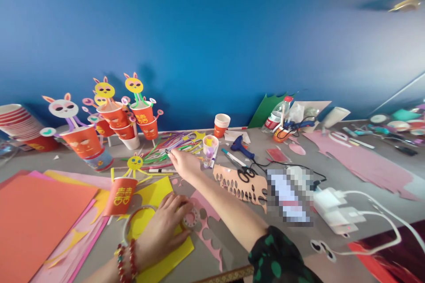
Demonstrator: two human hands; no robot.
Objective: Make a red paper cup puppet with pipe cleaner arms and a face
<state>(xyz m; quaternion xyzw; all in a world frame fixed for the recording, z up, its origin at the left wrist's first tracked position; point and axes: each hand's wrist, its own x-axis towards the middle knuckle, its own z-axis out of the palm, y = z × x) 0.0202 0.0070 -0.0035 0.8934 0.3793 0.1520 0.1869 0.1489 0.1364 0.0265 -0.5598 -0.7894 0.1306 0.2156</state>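
My left hand [168, 221] lies with fingers spread over yellow paper [172, 254], its fingertips at a small whitish ring-shaped thing [191, 217]. A bangle and red beads circle that wrist. My right hand [184, 163] reaches forward with closed fingers around something small and dark-tipped [167, 151], whose kind I cannot make out. It is beside a heap of coloured pipe cleaners [162, 147] and a paper cup [210, 143] with yellow pieces in it. A red paper cup [121, 196] with a yellow bunny face [135, 163] stands left of my left hand.
Decorated bunny cups [79, 139] and stacked cups [20, 126] stand at the left, behind coloured paper sheets [43, 208]. A blue glue gun [241, 147], black scissors [246, 174], a punched paper sheet [232, 183], a bottle [277, 115] and a power strip [335, 208] with cables lie rightward.
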